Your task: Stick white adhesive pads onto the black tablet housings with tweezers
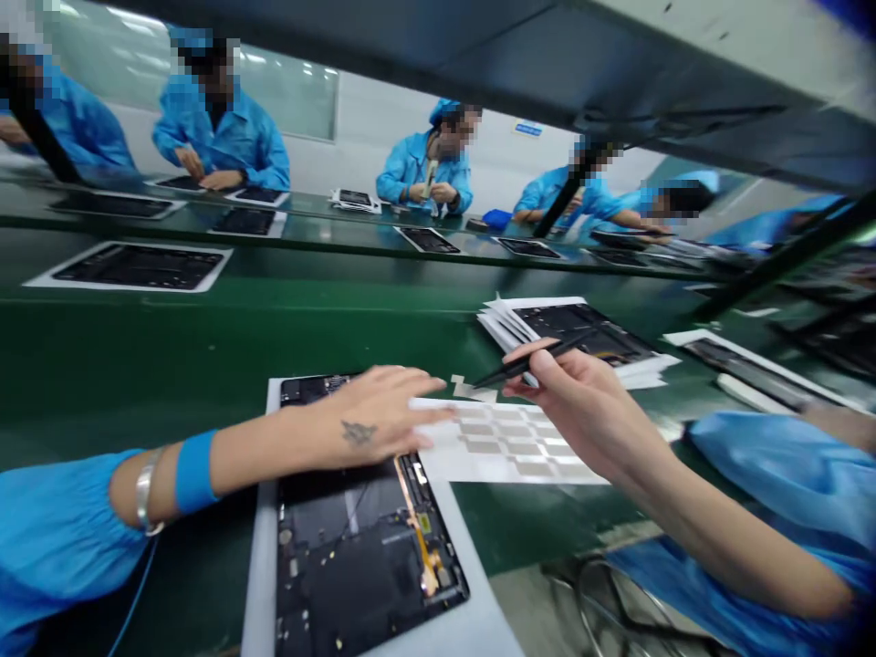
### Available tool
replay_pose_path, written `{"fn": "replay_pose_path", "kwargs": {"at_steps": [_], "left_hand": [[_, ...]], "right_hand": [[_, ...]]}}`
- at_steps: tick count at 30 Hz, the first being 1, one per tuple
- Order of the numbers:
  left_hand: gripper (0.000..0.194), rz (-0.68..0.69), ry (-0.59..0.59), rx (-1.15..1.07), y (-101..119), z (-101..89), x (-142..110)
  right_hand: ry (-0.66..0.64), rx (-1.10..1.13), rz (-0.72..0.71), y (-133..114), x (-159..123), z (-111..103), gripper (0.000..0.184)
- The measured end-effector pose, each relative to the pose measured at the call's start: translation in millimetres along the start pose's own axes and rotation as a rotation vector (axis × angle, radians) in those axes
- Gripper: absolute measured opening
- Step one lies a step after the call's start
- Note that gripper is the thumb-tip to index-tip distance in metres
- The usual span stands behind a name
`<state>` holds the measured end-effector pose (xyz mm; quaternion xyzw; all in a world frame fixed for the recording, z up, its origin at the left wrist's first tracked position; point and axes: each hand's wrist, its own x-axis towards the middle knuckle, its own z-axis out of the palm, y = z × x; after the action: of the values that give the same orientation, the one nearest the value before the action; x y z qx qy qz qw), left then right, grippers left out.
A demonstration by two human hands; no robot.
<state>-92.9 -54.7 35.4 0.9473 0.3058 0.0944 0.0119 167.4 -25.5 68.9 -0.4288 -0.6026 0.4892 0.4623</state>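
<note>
My left hand (pixel 383 415) reaches across the top of an opened black tablet-like housing (pixel 342 557), its fingers stretched out toward a white sheet of grey stickers (pixel 442 464). Whether the fingertips press on the sheet I cannot tell. In my right hand (pixel 581 397) is a pair of black tweezers (pixel 503 372), pointing left. At their tips is a small beige sticker (pixel 474 392), just beyond the sheet's far edge. An orange flex cable (pixel 425 552) runs along the housing's right side. White backing (pixel 472 607) lies under the housing.
Behind my right hand stands a stack of similar housings (pixel 581 324) with white sheets between. Another housing (pixel 140 265) lies at the far left on the green bench (pixel 328 319). Co-workers (pixel 428 164) in blue sit opposite. A shelf (pixel 438 64) hangs overhead; a neighbour's sleeve (pixel 780 465) is at right.
</note>
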Motion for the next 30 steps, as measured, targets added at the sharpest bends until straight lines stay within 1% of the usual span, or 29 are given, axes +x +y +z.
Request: {"fn": "replay_pose_path", "kwargs": {"at_steps": [1, 3, 4, 5, 6, 8, 10, 11, 13, 16, 22, 26, 30], "left_hand": [[0.039, -0.12, 0.004, 0.061, -10.1, -6.4, -11.3], [0.034, -0.347, -0.057, 0.158, -27.2, -15.5, -34.0], [0.033, -0.418, -0.096, 0.178, -32.8, -17.5, -43.9], [0.032, -0.451, -0.125, 0.178, -36.0, -17.8, -52.2], [0.031, -0.453, -0.132, 0.163, -36.9, -16.5, -58.8], [0.029, -0.41, -0.097, 0.133, -33.9, -9.8, -67.3], [0.029, -0.369, -0.04, 0.145, -28.1, -1.1, -71.6], [0.028, -0.353, -0.02, 0.151, -25.6, 2.9, -72.8], [0.03, -0.323, -0.003, 0.16, -22.6, 8.5, -74.2], [0.033, -0.28, -0.015, 0.146, -23.5, 10.6, -74.7], [0.03, -0.276, -0.013, 0.125, -28.7, 13.8, -73.1], [0.03, -0.26, 0.023, 0.132, -28.6, 18.7, -72.8], [0.031, -0.254, 0.025, 0.146, -28.3, 18.3, -72.9]], "right_hand": [[-0.03, -0.01, -0.004, 1.8, 5.7, 7.9, 0.04], [-0.106, -0.021, -0.007, 7.6, 18.0, 28.3, 0.045], [-0.147, -0.018, -0.005, 11.0, 24.6, 40.4, 0.046], [-0.189, -0.012, 0.0, 14.4, 31.3, 53.3, 0.047], [-0.225, -0.007, 0.006, 17.8, 38.0, 66.3, 0.047], [-0.284, -0.011, 0.021, 25.0, 50.5, 89.9, 0.046], [-0.324, -0.026, 0.046, 32.6, 60.2, 106.0, 0.046], [-0.34, -0.033, 0.069, 36.5, 63.4, 110.5, 0.046], [-0.365, -0.04, 0.119, 43.0, 66.3, 113.0, 0.045], [-0.387, -0.043, 0.172, 47.4, 64.2, 108.1, 0.048], [-0.382, -0.052, 0.256, 48.3, 62.0, 103.9, 0.05], [-0.352, -0.08, 0.247, 49.6, 62.4, 105.0, 0.049], [-0.382, -0.097, 0.221, 49.2, 61.8, 105.0, 0.051]]}}
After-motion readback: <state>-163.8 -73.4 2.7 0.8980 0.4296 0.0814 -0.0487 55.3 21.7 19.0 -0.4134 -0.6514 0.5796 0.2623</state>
